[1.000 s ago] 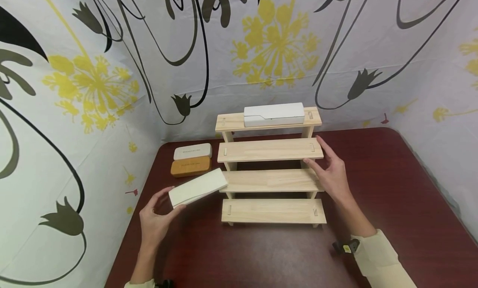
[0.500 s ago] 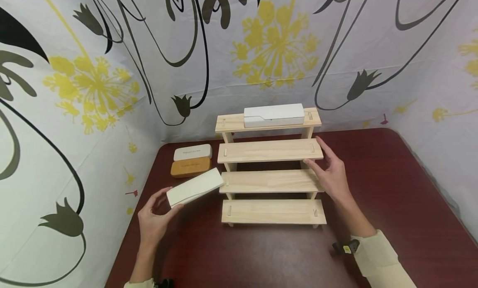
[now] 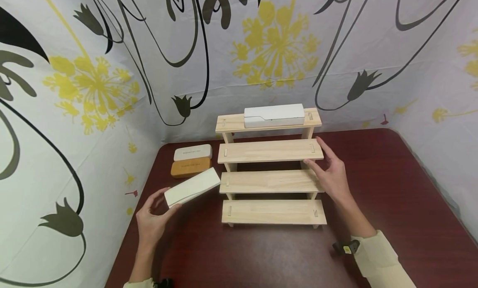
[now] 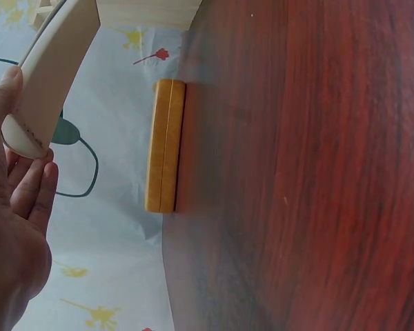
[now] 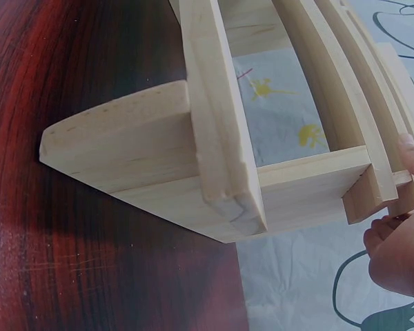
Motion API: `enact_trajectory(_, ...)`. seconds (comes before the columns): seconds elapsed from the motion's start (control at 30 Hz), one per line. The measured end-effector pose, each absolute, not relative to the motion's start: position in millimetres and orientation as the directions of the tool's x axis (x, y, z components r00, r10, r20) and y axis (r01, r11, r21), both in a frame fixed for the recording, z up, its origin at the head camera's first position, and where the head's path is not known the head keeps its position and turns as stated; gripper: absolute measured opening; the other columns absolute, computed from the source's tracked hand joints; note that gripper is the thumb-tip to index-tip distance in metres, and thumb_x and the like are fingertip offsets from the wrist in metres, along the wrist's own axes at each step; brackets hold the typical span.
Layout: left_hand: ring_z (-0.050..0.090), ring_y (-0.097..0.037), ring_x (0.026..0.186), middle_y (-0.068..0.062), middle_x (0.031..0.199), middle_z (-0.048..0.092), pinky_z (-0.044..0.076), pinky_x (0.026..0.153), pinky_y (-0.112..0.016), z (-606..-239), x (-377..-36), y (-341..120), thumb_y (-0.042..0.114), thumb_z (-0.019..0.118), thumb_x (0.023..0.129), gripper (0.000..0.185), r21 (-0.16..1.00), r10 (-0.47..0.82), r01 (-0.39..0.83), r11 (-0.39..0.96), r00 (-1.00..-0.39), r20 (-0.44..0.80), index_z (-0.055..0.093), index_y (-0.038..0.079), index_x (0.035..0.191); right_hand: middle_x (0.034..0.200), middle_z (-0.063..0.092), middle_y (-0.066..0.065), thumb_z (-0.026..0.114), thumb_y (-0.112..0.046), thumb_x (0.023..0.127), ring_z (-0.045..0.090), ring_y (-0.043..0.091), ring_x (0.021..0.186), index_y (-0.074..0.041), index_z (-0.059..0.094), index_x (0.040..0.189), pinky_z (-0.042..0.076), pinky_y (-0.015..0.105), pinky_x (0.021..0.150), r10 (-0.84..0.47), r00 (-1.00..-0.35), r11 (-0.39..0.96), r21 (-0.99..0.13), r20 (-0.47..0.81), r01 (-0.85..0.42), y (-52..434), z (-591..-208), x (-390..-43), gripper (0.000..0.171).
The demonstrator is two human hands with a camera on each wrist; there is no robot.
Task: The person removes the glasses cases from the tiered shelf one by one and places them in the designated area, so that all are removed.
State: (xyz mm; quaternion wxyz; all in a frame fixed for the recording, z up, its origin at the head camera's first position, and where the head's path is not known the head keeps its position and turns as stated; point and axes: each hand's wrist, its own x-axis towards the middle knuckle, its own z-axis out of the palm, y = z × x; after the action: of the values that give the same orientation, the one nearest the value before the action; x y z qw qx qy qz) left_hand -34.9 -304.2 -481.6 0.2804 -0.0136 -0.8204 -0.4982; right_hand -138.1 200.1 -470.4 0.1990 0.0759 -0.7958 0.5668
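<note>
White case (image 3: 274, 115) on stand's (image 3: 270, 181) top shelf, cream case (image 3: 192, 187) in left hand (image 3: 151, 221)

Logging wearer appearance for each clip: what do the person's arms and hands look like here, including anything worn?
Both hands are bare, with no gloves or rings visible. The right hand leads to a bare forearm and a pale cream sleeve pushed up the arm. A small dark device with a yellow mark sits at the cuff. The left hand has a bare forearm too; a sliver of cream sleeve shows at the frame's bottom edge.

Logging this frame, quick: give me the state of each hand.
Left hand: grips one end of the cream case.
Right hand: open, fingers against the wooden rack.
</note>
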Motion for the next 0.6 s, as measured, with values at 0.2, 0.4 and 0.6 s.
enact_trajectory(0.2,0.072,-0.004,0.107,-0.015,0.123,0.076,0.059,0.079,-0.017,-474,-31,-301,-0.008,0.096,0.071,0.064,0.823,-0.265,0.283,0.492,-0.852,0.451,0.071,-0.004,0.129,0.16,0.052,0.009,0.084,-0.002,0.091,0.048,0.024,0.146,-0.021,0.047,0.161,0.039,0.01,0.109,0.098,-0.907,0.326,-0.874,0.411,-0.36,199,-470,-138,0.082)
enact_trajectory(0.4,0.072,-0.004,0.106,-0.016,0.123,0.076,0.059,0.082,-0.018,-481,-32,-304,-0.008,0.097,0.07,0.065,0.817,-0.261,0.277,0.506,-0.854,0.451,0.072,-0.002,0.129,0.16,0.051,0.011,0.084,0.0,0.09,0.048,0.026,0.146,-0.019,0.047,0.162,0.038,0.01,0.11,0.099,-0.904,0.319,-0.874,0.416,-0.367,199,-470,-139,0.083)
enact_trajectory(0.6,0.073,-0.004,0.106,-0.014,0.122,0.076,0.058,0.085,-0.017,-487,-32,-307,-0.007,0.098,0.069,0.065,0.812,-0.263,0.27,0.518,-0.853,0.451,0.072,-0.002,0.128,0.16,0.051,0.012,0.084,0.002,0.089,0.048,0.027,0.146,-0.018,0.046,0.162,0.038,0.01,0.11,0.1,-0.902,0.323,-0.871,0.42,-0.37,200,-472,-140,0.084)
